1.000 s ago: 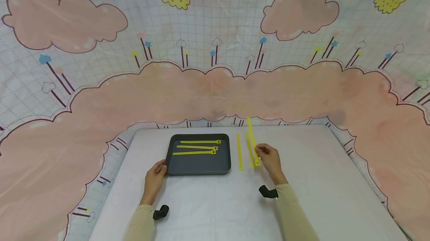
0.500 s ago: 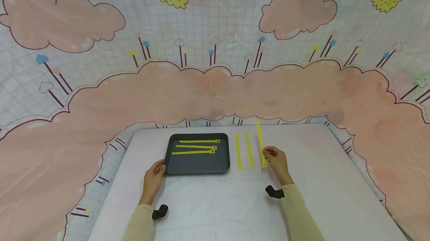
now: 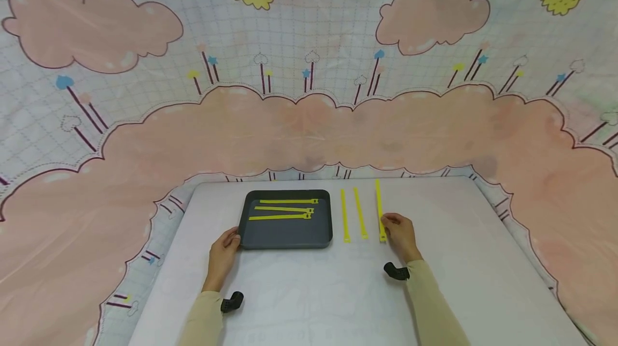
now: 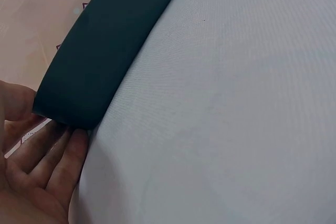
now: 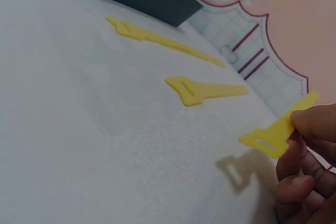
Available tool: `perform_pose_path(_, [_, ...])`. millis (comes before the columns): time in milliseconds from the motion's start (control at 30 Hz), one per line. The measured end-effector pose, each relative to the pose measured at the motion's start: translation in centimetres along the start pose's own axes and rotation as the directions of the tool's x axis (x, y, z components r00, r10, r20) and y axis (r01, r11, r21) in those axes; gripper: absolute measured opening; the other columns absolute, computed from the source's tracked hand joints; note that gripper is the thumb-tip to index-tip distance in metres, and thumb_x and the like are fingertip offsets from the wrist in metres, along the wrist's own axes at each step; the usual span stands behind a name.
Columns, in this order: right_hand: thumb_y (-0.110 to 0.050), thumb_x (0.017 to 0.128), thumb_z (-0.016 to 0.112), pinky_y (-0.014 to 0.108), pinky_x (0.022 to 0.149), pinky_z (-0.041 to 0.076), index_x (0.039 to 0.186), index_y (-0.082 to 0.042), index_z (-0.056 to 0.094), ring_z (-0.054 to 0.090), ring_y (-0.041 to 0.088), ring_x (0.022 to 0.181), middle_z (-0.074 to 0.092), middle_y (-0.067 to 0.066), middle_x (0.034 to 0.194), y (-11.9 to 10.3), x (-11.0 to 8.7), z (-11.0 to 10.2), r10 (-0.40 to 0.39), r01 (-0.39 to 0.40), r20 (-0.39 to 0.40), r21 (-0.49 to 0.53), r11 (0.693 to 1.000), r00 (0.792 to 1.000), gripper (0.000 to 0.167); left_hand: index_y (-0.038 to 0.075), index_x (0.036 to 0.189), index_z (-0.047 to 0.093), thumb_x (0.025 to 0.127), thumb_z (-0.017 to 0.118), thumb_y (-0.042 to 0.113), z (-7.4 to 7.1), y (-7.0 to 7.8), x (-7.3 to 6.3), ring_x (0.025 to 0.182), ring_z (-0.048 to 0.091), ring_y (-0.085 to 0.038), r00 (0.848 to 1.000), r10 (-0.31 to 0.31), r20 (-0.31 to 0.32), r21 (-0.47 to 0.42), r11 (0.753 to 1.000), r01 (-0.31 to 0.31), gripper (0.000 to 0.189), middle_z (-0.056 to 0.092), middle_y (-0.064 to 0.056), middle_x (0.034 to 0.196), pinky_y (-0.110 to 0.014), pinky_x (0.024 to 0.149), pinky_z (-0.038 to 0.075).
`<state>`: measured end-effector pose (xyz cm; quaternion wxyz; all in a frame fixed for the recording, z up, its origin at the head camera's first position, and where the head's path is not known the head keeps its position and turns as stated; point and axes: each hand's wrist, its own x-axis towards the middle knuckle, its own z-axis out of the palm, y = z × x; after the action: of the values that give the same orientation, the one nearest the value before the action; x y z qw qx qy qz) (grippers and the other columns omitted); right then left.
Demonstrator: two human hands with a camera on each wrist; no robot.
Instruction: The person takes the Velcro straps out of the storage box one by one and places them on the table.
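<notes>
A yellow cable strap (image 3: 379, 201) with a slotted head is pinched between the thumb and fingers of my right hand (image 3: 399, 233). In the right wrist view, the strap's head (image 5: 262, 142) hangs over the white surface and casts a shadow beside it. Two similar yellow straps, one nearer the tray (image 3: 345, 217) and one in the middle (image 3: 360, 214), lie lengthwise to its left. My left hand (image 3: 223, 255) grips the near-left corner of a dark grey tray (image 3: 285, 238), thumb at the rim and fingers against its side. Inside the tray, 3 yellow straps (image 3: 284, 209) lie crosswise.
All this sits on a white-covered table (image 3: 309, 292). Behind it hangs a patterned cloth backdrop (image 3: 309, 131) with clouds, close to the table's far edge. A black wrist device (image 3: 396, 271) is on the right forearm, another black device (image 3: 233, 302) on the left.
My right hand has carried its strap to the right, away from the two lying straps, then lowered it a little. The left hand stays at the tray's corner.
</notes>
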<state>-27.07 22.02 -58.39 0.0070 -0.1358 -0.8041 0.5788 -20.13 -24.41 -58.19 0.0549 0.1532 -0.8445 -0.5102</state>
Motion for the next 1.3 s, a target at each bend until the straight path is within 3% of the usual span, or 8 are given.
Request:
perform_pose_path(167, [-0.019,0.095,0.064,0.02,0.061,0.046,0.114,0.002,0.066,0.054,0.008,0.071,0.065,-0.001,0.083,-0.2,0.5,0.1,0.028,-0.028,0.0,0.001,1.0,1.0,0.029,0.008,0.14,0.053,0.103,0.05,0.023,0.0,-0.2,0.2,0.125,0.059,-0.029,1.0,-0.001,0.007,0.004,1.0,0.0,0.039,0.06,-0.019,0.136,-0.026,0.096,0.048])
perform_pose_path(367, [-0.02,0.095,0.065,0.02,0.062,0.046,0.114,0.002,0.067,0.055,0.008,0.071,0.068,0.0,0.085,-0.5,1.1,0.4,0.029,-0.029,0.009,-0.041,0.999,1.0,0.029,0.007,0.14,0.053,0.103,0.05,0.021,0.0,0.1,0.2,0.125,0.058,-0.03,1.0,0.003,0.01,-0.02,1.0,-0.003,0.039,0.059,-0.019,0.137,-0.04,0.102,0.048])
perform_pose_path(500, [-0.019,0.094,0.065,0.02,0.063,0.047,0.114,0.002,0.068,0.056,0.009,0.072,0.069,0.004,0.089,-0.8,1.5,0.5,0.028,-0.027,0.017,-0.071,0.997,0.999,0.028,0.006,0.14,0.053,0.103,0.05,0.02,0.0,0.2,0.2,0.126,0.058,-0.031,1.0,0.008,0.012,-0.023,1.0,-0.007,0.039,0.059,-0.02,0.137,-0.039,0.102,0.048])
perform_pose_path(567, [-0.018,0.094,0.065,0.02,0.064,0.047,0.113,0.001,0.068,0.056,0.009,0.073,0.069,0.005,0.09,-0.9,1.6,0.5,0.023,-0.021,0.022,-0.086,0.996,0.999,0.028,0.006,0.14,0.053,0.103,0.05,0.02,0.0,0.2,0.2,0.126,0.058,-0.03,1.0,0.01,0.012,-0.023,1.0,-0.009,0.039,0.059,-0.02,0.137,-0.031,0.099,0.05])
perform_pose_path(733, [-0.019,0.094,0.065,0.022,0.065,0.047,0.112,0.001,0.069,0.056,0.012,0.076,0.07,0.007,0.092,-1.0,1.7,0.6,0.026,-0.022,0.028,-0.12,0.992,0.999,0.027,0.005,0.139,0.054,0.103,0.05,0.019,0.0,0.2,0.2,0.125,0.058,-0.031,1.0,0.015,0.0,-0.016,1.0,-0.015,0.039,0.059,-0.02,0.136,-0.033,0.099,0.05])
perform_pose_path(833, [-0.02,0.094,0.065,0.021,0.065,0.047,0.112,0.0,0.069,0.057,0.014,0.077,0.069,0.008,0.093,-1.0,1.8,0.6,0.042,-0.038,0.027,-0.147,0.988,0.999,0.027,0.005,0.138,0.054,0.103,0.05,0.019,0.0,0.2,0.1,0.124,0.059,-0.031,1.0,0.01,-0.006,-0.014,1.0,-0.01,0.038,0.06,-0.02,0.135,-0.041,0.101,0.049])
perform_pose_path(1300, [-0.018,0.092,0.066,0.023,0.06,0.045,0.108,0.003,0.069,0.054,0.012,0.067,0.064,0.003,0.077,-1.3,1.7,0.7,0.078,-0.074,0.03,-0.142,0.987,0.996,0.026,0.006,0.139,0.053,0.103,0.05,0.021,-0.2,0.0,0.0,0.125,0.058,-0.031,1.0,0.002,0.008,-0.011,1.0,-0.002,0.039,0.06,-0.019,0.136,-0.04,0.102,0.047])
